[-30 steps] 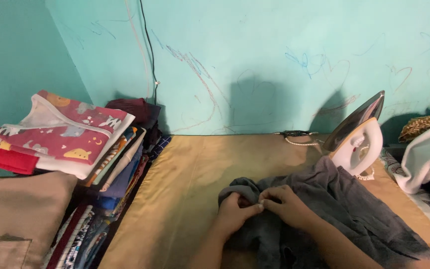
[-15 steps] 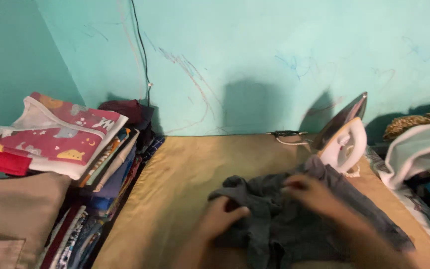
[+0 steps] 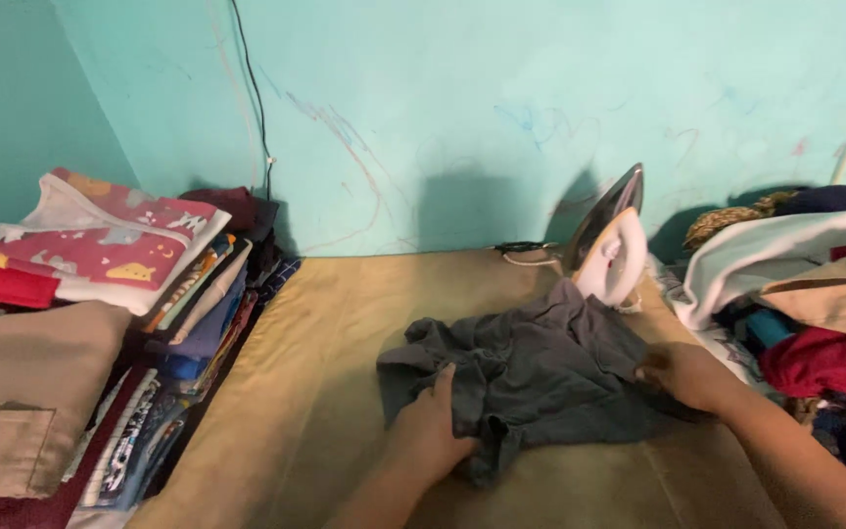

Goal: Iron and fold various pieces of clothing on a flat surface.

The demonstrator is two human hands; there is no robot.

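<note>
Hands grip one garment (image 3: 540, 367), a crumpled grey cloth lying near the middle of the table (image 3: 325, 392). Your left hand (image 3: 433, 431) clamps its near-left part; your right hand (image 3: 682, 375) pinches its right edge. Its far fold touches or overlaps the base of the iron (image 3: 611, 245), which stands on its heel at the far edge of the table. Risk: tension on that fold could tip the iron onto the cloth or your hands. The clothes heap (image 3: 805, 284) just off the table's right edge could snag your right forearm.

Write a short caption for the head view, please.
Both hands, left hand and right hand, spread a grey garment beside an upright iron.
</note>
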